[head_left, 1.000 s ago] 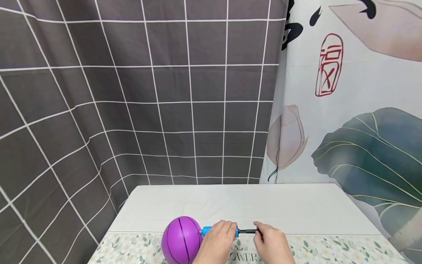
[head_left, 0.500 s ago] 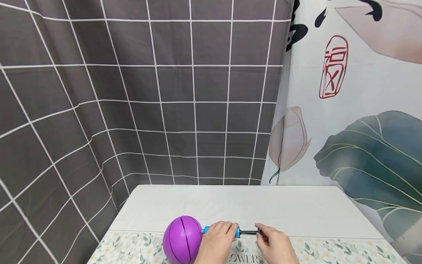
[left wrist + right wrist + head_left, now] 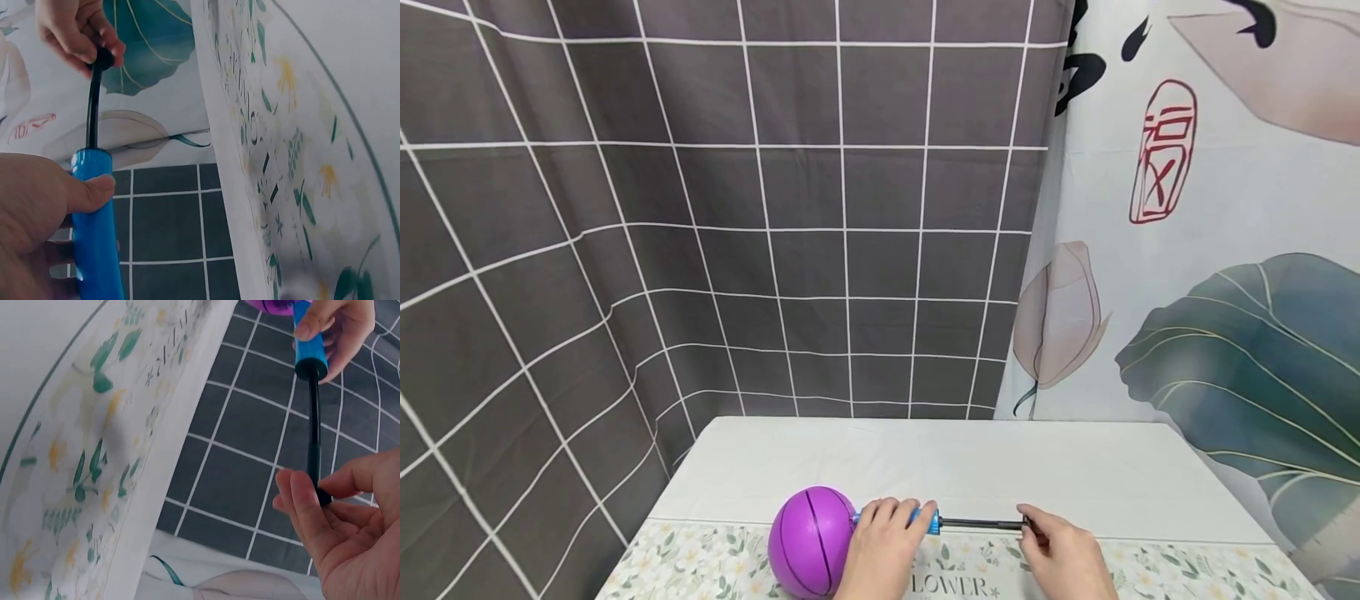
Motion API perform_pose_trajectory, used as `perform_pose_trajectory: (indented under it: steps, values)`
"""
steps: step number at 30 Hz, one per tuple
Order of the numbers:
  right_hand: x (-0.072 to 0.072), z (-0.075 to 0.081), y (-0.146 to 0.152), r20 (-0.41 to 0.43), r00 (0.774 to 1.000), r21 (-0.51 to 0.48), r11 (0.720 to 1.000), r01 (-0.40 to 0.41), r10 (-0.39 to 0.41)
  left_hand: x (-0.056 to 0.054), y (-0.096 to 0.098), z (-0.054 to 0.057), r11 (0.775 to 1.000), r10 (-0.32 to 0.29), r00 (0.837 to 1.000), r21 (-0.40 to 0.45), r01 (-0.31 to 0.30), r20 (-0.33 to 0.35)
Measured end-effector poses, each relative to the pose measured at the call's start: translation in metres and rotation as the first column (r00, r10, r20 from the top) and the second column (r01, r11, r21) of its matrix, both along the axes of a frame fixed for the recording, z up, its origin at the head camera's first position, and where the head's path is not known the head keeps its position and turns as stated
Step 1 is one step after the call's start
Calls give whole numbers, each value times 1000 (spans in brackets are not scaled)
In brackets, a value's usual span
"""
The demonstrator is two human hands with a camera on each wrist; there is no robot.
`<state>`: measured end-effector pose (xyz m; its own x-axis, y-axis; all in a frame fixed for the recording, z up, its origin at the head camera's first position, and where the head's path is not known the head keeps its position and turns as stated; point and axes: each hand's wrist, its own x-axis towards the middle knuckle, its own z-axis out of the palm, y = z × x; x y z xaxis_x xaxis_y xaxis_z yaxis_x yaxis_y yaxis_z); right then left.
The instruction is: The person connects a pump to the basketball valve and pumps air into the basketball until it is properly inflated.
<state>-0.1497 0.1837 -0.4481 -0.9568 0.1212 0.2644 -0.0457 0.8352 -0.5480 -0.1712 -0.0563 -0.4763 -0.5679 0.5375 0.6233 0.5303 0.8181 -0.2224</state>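
A purple ball point(image 3: 808, 542) with dark seam lines is at the left in the head view. Against its right side is the tip end of a blue hand pump point(image 3: 97, 231). My left hand point(image 3: 887, 546) grips the pump's blue barrel, thumb along one side and fingers round the other. From the barrel's far end the black rod point(image 3: 981, 523) stands well out. At the rod's end, my right hand point(image 3: 1063, 550) pinches the small black knob point(image 3: 324, 497) between thumb and fingers. Where the pump meets the ball is partly hidden by my left hand.
The white table point(image 3: 940, 467) carries a floral cloth strip point(image 3: 1187, 571) with printed lettering along its near side. Behind it hangs a dark grey curtain point(image 3: 797, 275) with a white grid, and a white leaf-printed curtain point(image 3: 1097, 192) is at the right.
My right hand has moved to the right, drawing the black rod further out of the pump barrel. The left hand and ball stay nearly in place.
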Motion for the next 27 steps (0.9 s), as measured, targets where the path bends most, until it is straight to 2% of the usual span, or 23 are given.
perform_pose_trajectory:
  steps: [8,17,23,27]
  values:
    - [3,-2,-24,-104,993,50,998,-48,53,1,7,-2,999,-5,999,-42,7,46]
    - [1,-10,-53,-151,979,72,989,-127,136,4,16,-6,999,8,1000,-49,-8,8]
    - [3,-8,-44,-180,972,77,987,-141,153,1,15,-3,998,-60,998,27,60,11]
    - [4,-6,-30,-182,976,74,991,-107,119,-1,10,-1,995,-69,998,67,69,-7]
